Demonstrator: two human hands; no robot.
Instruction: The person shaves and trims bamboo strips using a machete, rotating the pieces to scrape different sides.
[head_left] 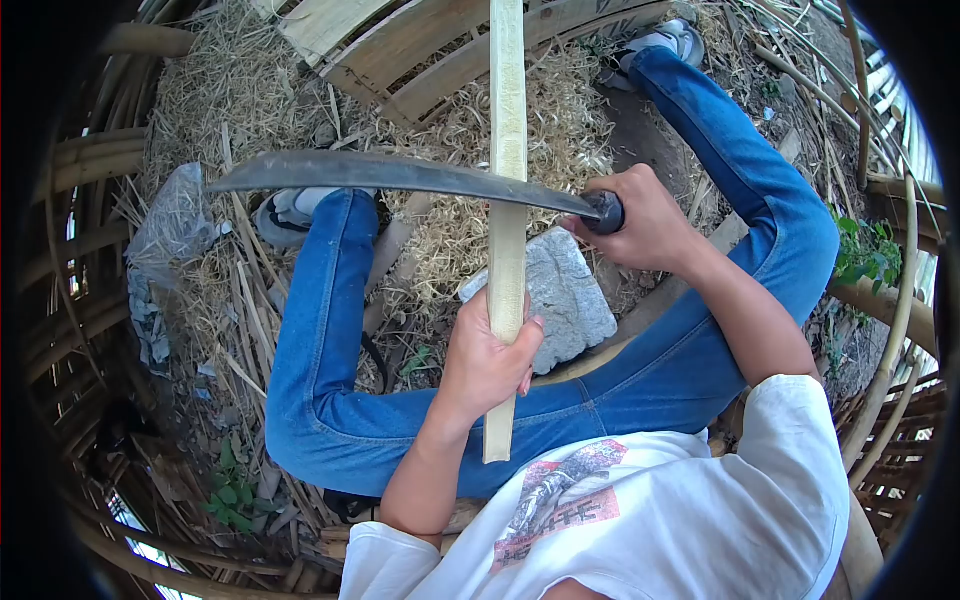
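Item: machete [400, 174], gripped in our right hand [645, 222], crossing over a bamboo slat [508, 110] at scene centre, which our left hand [490, 355] clasps. Shavings [440, 245] lie beyond; we judge paring part-done, remainder unclear.

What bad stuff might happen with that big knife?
The knife crosses the pale strip not far from the bare left hand, so a slip that way might cut it. Only that hand grips the strip, so the wood might twist under a hard push. If the right hand lost its grip, the knife might fall toward the legs.
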